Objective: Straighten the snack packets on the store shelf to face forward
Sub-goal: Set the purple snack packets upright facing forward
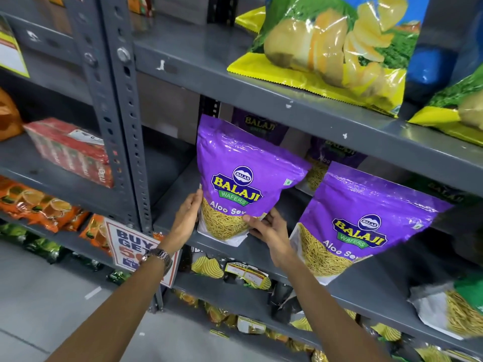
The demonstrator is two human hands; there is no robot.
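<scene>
A purple Aloo Sev packet (235,165) stands upright on the grey middle shelf (256,254), its front label facing me. My left hand (187,218) presses its lower left edge. My right hand (269,226) grips its lower right corner, thumb on the front. A second purple Aloo Sev packet (366,218) stands to the right, front facing out, leaning a little. More purple packets (261,126) sit behind in shadow, partly hidden.
A yellow-green chips bag (334,48) lies on the shelf above, with another (454,111) at the right edge. A green sev packet (454,309) stands far right. A steel upright post (125,113) rises left of the packets. A promo sign (130,246) hangs below.
</scene>
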